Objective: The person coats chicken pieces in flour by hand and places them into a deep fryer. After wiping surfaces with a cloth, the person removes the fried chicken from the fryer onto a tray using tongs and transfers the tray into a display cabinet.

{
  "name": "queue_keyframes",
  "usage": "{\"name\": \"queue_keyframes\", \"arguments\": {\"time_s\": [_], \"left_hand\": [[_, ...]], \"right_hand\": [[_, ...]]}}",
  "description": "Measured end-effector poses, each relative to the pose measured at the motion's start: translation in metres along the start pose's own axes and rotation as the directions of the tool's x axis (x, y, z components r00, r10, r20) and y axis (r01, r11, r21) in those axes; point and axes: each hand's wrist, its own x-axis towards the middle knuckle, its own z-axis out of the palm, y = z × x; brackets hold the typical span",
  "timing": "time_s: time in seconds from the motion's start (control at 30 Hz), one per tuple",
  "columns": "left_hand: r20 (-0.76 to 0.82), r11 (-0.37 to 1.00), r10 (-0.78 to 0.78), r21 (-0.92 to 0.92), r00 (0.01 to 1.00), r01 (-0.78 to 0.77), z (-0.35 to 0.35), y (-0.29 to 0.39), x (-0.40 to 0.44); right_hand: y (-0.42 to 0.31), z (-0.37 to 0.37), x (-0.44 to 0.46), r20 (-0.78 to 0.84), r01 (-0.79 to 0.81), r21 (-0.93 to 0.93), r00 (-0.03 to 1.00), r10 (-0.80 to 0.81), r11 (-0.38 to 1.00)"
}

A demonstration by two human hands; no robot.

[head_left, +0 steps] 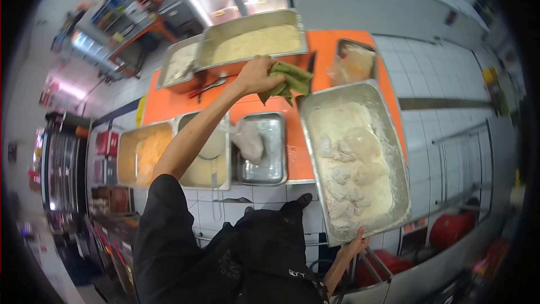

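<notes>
My left hand (pixel 260 76) reaches over the orange table (pixel 225 100), its fingers closed on a crumpled green cloth (pixel 292 79). Low on the right, my right hand (pixel 355 243) grips the near rim of a large metal tray (pixel 311 160). This tray holds white flour and several coated pieces (pixel 343 186); it lies tilted, partly past the table's near edge. Close beyond the cloth is a deep metal pan (pixel 301 19) of pale powder. A smaller metal tray (pixel 273 157) with a pale bag or piece (pixel 248 141) stands left of the flour tray.
A pan with orange contents (pixel 147 152) and one with a round sieve (pixel 209 142) stand at the near left. Red-handled tongs (pixel 208 87) lie behind them. A container with a plastic bag (pixel 354 63) sits at the far right. Metal racks (pixel 444 163) stand beyond.
</notes>
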Motion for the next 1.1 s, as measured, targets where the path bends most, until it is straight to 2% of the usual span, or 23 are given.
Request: {"name": "queue_keyframes", "arguments": {"time_s": [0.07,0.1,0.13,0.17,0.2,0.23,0.27,0.3,0.33,0.37,0.4,0.43,0.47,0.5,0.57,0.67,0.73,0.77,0.8,0.87,0.9,1.0,1.1], "left_hand": [[-0.279,0.98,0.07,-0.159,0.958,-0.118,-0.052,0.016,-0.058],[-0.285,0.972,0.06,-0.201,0.957,-0.121,-0.078,0.029,-0.091],[-0.311,0.976,0.04,-0.193,0.95,-0.104,-0.097,0.037,-0.122],[-0.392,0.974,0.068,-0.171,0.917,-0.146,-0.112,0.041,-0.157],[-0.47,0.974,0.09,-0.145,0.878,-0.177,-0.121,0.039,-0.187],[-0.492,0.917,0.026,-0.336,0.87,-0.217,-0.125,0.045,-0.213],[-0.511,0.824,-0.05,-0.507,0.858,-0.254,-0.125,0.051,-0.239],[-0.425,0.774,-0.177,-0.617,0.888,-0.141,-0.13,0.064,-0.268],[-0.515,0.772,-0.181,-0.603,0.838,-0.203,-0.127,0.07,-0.289],[-0.593,0.779,-0.161,-0.568,0.789,-0.267,-0.113,0.069,-0.306],[-0.625,0.863,-0.235,-0.487,0.745,-0.135,-0.094,0.072,-0.324],[-0.618,0.861,-0.205,-0.482,0.759,-0.16,-0.092,0.07,-0.344],[-0.628,0.764,-0.292,-0.607,0.721,-0.22,-0.086,0.07,-0.365],[-0.574,0.71,-0.305,-0.669,0.76,-0.22,-0.096,0.065,-0.393],[-0.622,0.669,-0.417,-0.703,0.662,-0.239,-0.111,0.041,-0.443],[-0.63,0.578,-0.494,-0.753,0.599,-0.314,-0.127,0.003,-0.503],[-0.798,0.814,-0.525,-0.573,0.296,-0.1,-0.112,-0.024,-0.52],[-0.822,0.828,-0.534,-0.556,0.198,-0.073,-0.121,-0.036,-0.541],[-0.819,0.824,-0.547,-0.563,0.172,-0.059,-0.125,-0.053,-0.565],[-0.807,0.821,-0.564,-0.526,0.174,0.223,-0.128,-0.088,-0.609],[-0.84,0.813,-0.535,-0.481,0.093,0.329,-0.132,-0.103,-0.625],[-0.745,0.634,-0.652,-0.438,0.136,0.638,-0.13,-0.165,-0.682],[-0.438,0.552,-0.828,-0.519,0.351,0.653,-0.128,-0.233,-0.748]], "right_hand": [[0.012,-0.023,0.007,0.112,-0.032,-0.051,0.993,0.038,0.998],[0.014,-0.04,0.016,0.173,-0.052,-0.099,0.983,0.068,0.994],[0.007,-0.058,0.027,0.125,0.063,-0.54,0.992,0.006,0.839],[0.0,-0.068,0.034,0.12,0.148,-0.86,0.989,-0.088,0.488],[-0.007,-0.066,0.032,0.181,0.32,-0.897,0.895,-0.407,0.306],[-0.026,-0.054,0.026,0.277,0.441,-0.893,0.691,-0.668,0.086],[-0.053,-0.01,-0.005,0.321,0.568,-0.796,0.689,-0.65,0.209],[-0.078,0.048,-0.056,0.384,0.665,-0.672,0.689,-0.615,0.326],[-0.091,0.101,-0.114,0.596,0.776,-0.39,0.623,-0.507,0.495],[-0.093,0.147,-0.172,0.781,0.734,-0.1,0.476,-0.404,0.672],[-0.083,0.179,-0.216,0.891,0.63,0.205,0.197,-0.41,0.749],[-0.072,0.202,-0.25,0.934,0.538,0.285,0.029,-0.355,0.793],[-0.059,0.218,-0.279,0.959,0.489,0.278,-0.085,-0.272,0.827],[-0.046,0.231,-0.305,0.967,0.456,0.245,-0.181,-0.18,0.856],[-0.009,0.256,-0.352,0.939,0.435,0.164,-0.343,-0.005,0.885],[0.049,0.284,-0.417,0.836,0.479,0.02,-0.489,0.248,0.878],[0.088,0.292,-0.456,0.758,0.515,-0.06,-0.534,0.374,0.855],[0.109,0.295,-0.475,0.721,0.528,-0.089,-0.551,0.42,0.845],[0.129,0.299,-0.493,0.683,0.544,-0.114,-0.565,0.463,0.832],[0.168,0.306,-0.528,0.606,0.572,-0.158,-0.588,0.536,0.805],[0.19,0.31,-0.547,0.567,0.58,-0.179,-0.599,0.565,0.795],[0.258,0.324,-0.606,0.453,0.601,-0.236,-0.627,0.633,0.764],[0.338,0.341,-0.672,0.325,0.618,-0.293,-0.652,0.684,0.729]]}}
